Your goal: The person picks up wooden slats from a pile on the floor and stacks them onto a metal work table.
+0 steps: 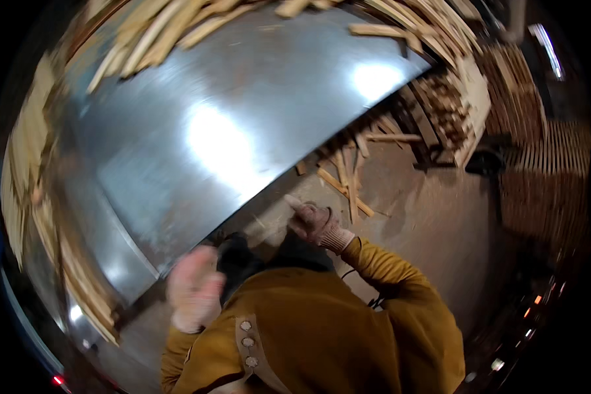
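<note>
- Nearest the camera is the person's own chest in a mustard-yellow jacket [322, 328] with a row of round buttons down its front.
- The left hand [194, 289], in a pale work glove, is raised close to the chest just below the edge of a large shiny metal table [177, 151]. It is blurred. The fingers look curled inward into a loose fist, but whether it pinches anything cannot be told.
- The right hand [315, 223], also in a pale knit glove with a ribbed cuff, reaches forward and down past the table's edge with its yellow sleeve bent at the elbow. Its fingers are bunched together around what looks like a small pale piece of wood [294, 202] at the fingertips; the grip is too blurred to be sure.
- Just beyond the right hand, on the dusty floor [427, 217], lies a loose scatter of short wooden sticks [348, 177], crossing one another at angles beside the table's edge.
- The table top fills the middle of the view, tilted across it, with two bright light reflections on its bare surface.
- Heaps of pale wooden sticks [151, 33] line the table's far and left sides.
- Farthest away, at upper right, neat stacks of wooden strips [453, 105] stand on the floor, with darker stacked slats [538, 164] beyond them.
</note>
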Tool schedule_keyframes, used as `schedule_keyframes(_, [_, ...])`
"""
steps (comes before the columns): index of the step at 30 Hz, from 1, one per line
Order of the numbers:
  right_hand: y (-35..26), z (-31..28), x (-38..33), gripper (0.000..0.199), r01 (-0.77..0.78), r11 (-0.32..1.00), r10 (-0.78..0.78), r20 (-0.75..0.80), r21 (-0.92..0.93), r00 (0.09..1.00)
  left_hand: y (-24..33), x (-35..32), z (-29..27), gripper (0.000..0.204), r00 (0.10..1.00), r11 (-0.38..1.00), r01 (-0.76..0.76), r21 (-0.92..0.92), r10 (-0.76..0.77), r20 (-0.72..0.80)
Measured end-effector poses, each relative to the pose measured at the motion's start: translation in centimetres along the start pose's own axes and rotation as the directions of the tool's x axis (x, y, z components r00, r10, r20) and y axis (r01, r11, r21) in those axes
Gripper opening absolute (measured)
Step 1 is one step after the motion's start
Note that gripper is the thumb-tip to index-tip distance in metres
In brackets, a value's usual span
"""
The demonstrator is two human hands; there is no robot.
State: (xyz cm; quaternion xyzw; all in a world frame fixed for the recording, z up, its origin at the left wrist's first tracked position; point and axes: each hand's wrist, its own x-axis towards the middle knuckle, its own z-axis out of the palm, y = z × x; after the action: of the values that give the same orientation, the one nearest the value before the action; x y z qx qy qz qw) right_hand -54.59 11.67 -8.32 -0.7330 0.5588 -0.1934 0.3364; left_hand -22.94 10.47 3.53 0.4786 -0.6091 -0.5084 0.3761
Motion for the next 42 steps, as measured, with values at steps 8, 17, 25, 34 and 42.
schedule_keyframes(8, [20.1,2.7,-14.7,0.057,-0.983,0.183,0.972,0.15,0.015,0.183,-13.0,10.4,25.2,0.063,0.321,0.744,0.312,0.591,-0.668,0.671])
schedule_keyframes(17, [48.4,19.1,-17.7,0.091,-0.983,0.038,0.999,-0.004,-0.177,0.04,-49.4,27.9,41.5,0.077,0.506,0.289,0.503,0.814,-0.863,-0.006])
schedule_keyframes(25, [57.9,27.8,-23.1,0.095,-0.939,0.296,0.863,-0.373,-0.173,0.341,-67.2,33.5,45.6,0.069,0.728,0.632,0.563,0.533,-0.684,0.042])
schedule_keyframes(34, [40.2,20.3,-34.7,0.072,-0.886,0.303,0.688,-0.563,-0.35,0.458,-66.6,30.6,34.4,0.062,0.749,0.605,0.523,0.601,-0.663,0.015])
schedule_keyframes(42, [47.2,11.8,-25.4,0.056,-0.878,0.009,0.825,-0.5,0.479,-0.264,-70.8,29.4,35.2,0.055,0.72,0.808,0.542,0.23,-0.588,0.368])
